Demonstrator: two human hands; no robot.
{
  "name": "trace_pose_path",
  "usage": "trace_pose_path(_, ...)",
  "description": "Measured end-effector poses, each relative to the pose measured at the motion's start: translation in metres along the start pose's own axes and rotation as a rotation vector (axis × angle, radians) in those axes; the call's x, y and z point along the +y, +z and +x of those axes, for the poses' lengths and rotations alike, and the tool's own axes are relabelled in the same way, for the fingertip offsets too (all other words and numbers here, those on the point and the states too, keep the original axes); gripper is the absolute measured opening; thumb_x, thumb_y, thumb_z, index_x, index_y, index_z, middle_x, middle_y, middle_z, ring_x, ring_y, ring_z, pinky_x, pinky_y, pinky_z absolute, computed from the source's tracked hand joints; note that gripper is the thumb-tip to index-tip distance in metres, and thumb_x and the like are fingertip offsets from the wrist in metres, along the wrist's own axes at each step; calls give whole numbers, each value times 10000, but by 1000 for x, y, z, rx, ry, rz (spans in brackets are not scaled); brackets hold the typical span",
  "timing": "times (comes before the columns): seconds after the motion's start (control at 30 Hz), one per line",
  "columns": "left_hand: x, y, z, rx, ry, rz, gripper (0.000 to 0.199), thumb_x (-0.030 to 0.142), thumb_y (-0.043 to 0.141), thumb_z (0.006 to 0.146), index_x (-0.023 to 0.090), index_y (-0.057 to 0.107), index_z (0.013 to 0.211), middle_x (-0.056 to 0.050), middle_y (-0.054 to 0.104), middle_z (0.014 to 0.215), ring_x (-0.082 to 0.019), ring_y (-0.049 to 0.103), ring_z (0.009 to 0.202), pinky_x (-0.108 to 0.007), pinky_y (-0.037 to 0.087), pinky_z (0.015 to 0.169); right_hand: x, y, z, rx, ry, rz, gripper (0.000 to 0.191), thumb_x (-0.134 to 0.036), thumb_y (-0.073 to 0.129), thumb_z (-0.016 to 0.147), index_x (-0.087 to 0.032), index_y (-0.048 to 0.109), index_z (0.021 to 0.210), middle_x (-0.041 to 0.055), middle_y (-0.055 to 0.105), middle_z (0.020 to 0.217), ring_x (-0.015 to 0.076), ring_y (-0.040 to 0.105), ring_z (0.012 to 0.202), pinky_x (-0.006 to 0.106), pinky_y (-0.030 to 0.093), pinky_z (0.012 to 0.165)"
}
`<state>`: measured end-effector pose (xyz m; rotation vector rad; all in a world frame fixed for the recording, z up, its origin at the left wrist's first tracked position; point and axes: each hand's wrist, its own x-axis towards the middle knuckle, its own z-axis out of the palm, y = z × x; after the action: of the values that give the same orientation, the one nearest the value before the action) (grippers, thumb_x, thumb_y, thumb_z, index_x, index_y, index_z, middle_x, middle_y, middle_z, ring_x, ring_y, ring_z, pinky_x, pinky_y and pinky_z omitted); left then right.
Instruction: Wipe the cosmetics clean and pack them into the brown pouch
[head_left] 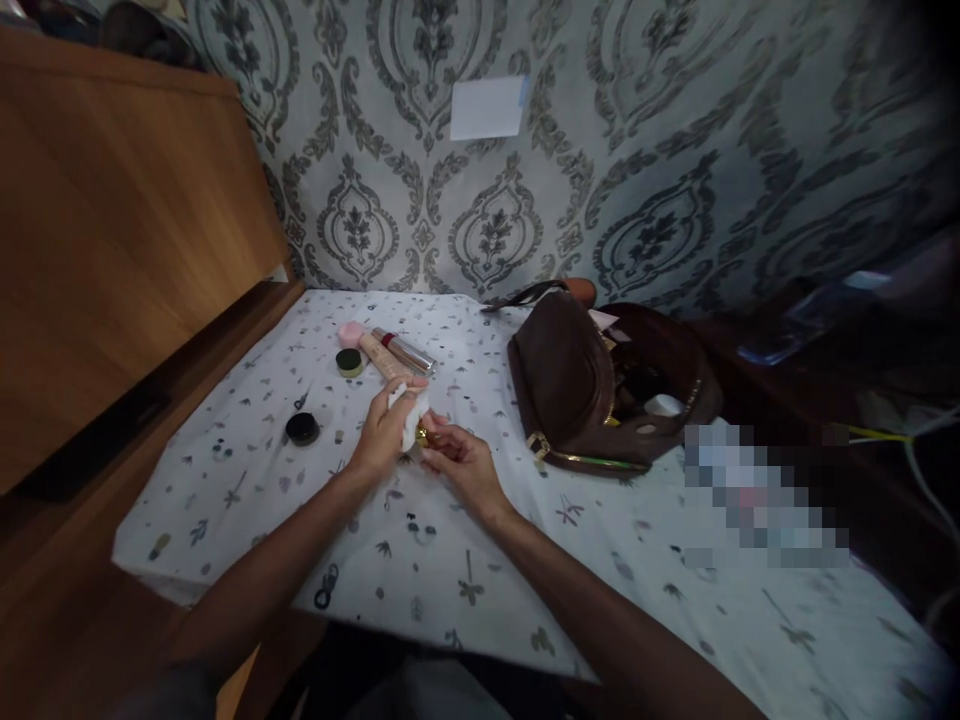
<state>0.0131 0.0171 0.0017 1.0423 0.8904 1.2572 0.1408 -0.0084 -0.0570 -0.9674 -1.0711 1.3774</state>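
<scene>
My left hand [385, 428] is closed on a crumpled white tissue or cloth [410, 432]. In the fingers of my right hand [466, 465] is a small shiny gold item [421, 438], pressed against the white wad; its kind is mostly hidden. Just beyond my hands lie a beige squeeze tube [382, 357] and a slim silvery cosmetic tube [409, 353] with a red band. A pink rounded object [351, 333] rests by the tube's far end. To the left sit a small dark-topped jar [349, 362] with a gold side and a round black container or lid [302, 429].
A brown handbag [559, 370] stands gaping at the right, with items inside. White patterned cloth [450, 590] covers the table. A wooden cabinet [135, 200] borders the left side. Patterned wallpaper [495, 230] with a white card [487, 108] rises behind.
</scene>
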Motion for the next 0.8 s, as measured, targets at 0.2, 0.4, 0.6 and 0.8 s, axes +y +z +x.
trace_pose_path(0.2,-1,1,-1,-17,-37,-111,404,409,630,773,162,580,1089,-6,677,600,-245,721,738,-308,549,645,-7,-1,0,-6,21,-14,384,-412,872,558,-201,693,824,-19,673,658,130,578,524,277,478,528)
trace_pose_path(0.4,-11,-1,-3,-78,-91,-122,536,614,569,831,198,543,1167,-64,750,826,-214,694,605,-274,512,460,-13,0,-1,-79,79,6,386,-460,854,600,-178,720,827,-10,661,614,131,575,510,268,456,519)
trace_pose_path(0.6,-22,0,-4,-295,-56,49,638,679,585,803,151,576,1160,-101,724,952,-94,540,423,-242,452,394,-13,-1,-1,-117,96,71,399,-536,815,650,-165,682,713,-1,623,570,120,557,499,247,430,505)
trace_pose_path(0.8,-22,-7,-3,-383,6,223,495,525,642,836,175,555,1175,-6,639,791,-86,498,478,-230,452,489,-14,-1,-1,-105,101,140,455,-449,859,592,-198,638,900,-25,646,648,123,582,519,233,438,504)
